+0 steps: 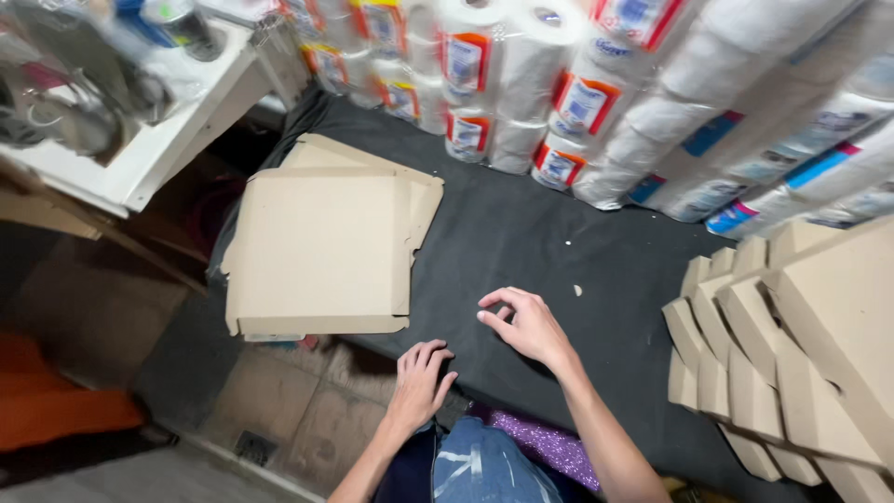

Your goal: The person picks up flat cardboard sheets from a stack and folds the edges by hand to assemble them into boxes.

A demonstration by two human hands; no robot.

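Nearest, the left hand [416, 384] lay flat at the front edge of the black cloth-covered tabletop [521, 237], fingers released, holding nothing. Just beyond, the right hand [526, 324] hovered w/ fingers loosely curled, also empty. The flat tan cardboard box blanks [321, 251] sat further left, well apart from both hands & overhanging the tabletop edge; a nudge could prob. tip them to the floor. To the right, the leaning stack of folded tan cardboard boxes [792, 345] might slide. Furthest, the wall of wrapped white paper rolls [652, 93] could topple fwd.
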